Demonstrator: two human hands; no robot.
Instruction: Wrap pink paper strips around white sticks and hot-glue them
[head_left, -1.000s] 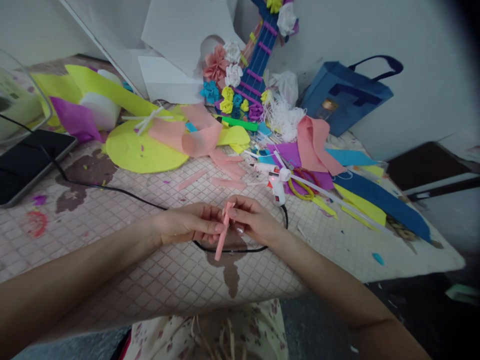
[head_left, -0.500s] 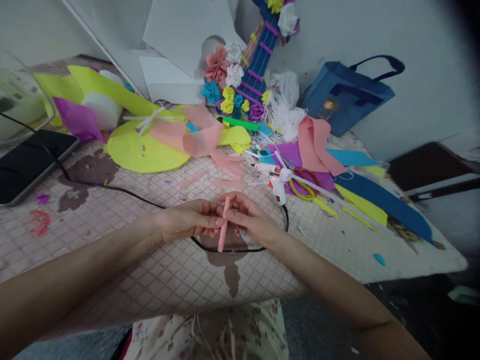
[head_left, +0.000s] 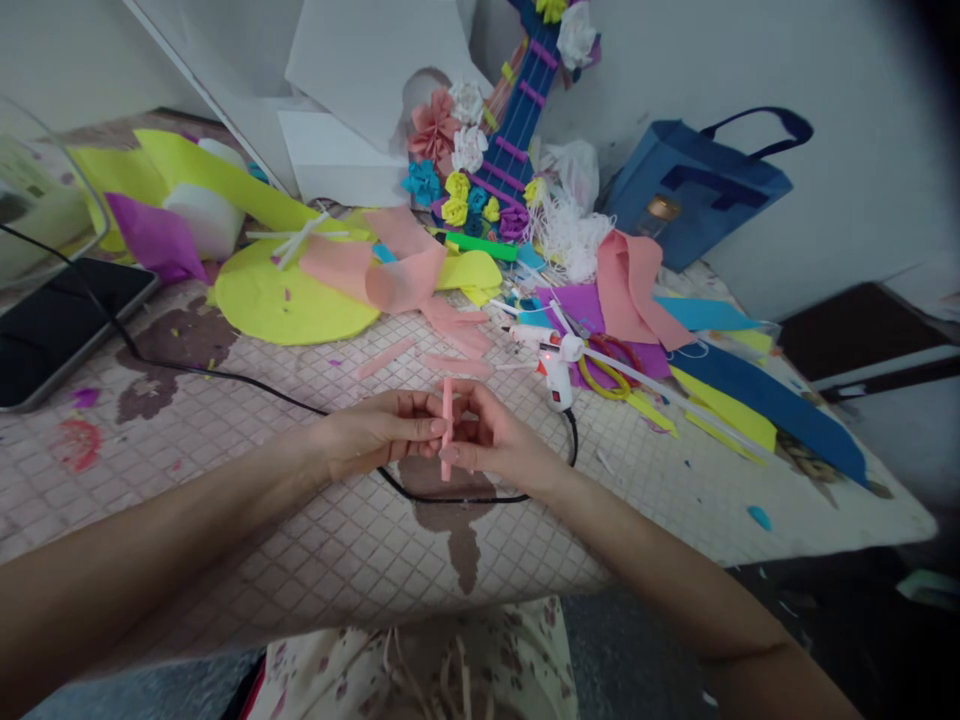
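Note:
Between my two hands stands a narrow pink paper strip, nearly upright and seen almost edge-on. My left hand pinches it from the left with thumb and fingers. From the other side my right hand grips its lower part, the thumb near the bottom end. Both hands are above the table, over a black cable. More pink strips lie just beyond my fingers. A white glue gun with a lit red light rests to the right of them.
Behind are a yellow paper circle, pink paper, scissors and a green marker. A blue guitar decorated with paper flowers leans at the back near a blue bag. A phone lies on the left.
The pink strip has risen slightly and turned more upright. My right thumb has slid down to its lower part, while my left hand has barely moved.

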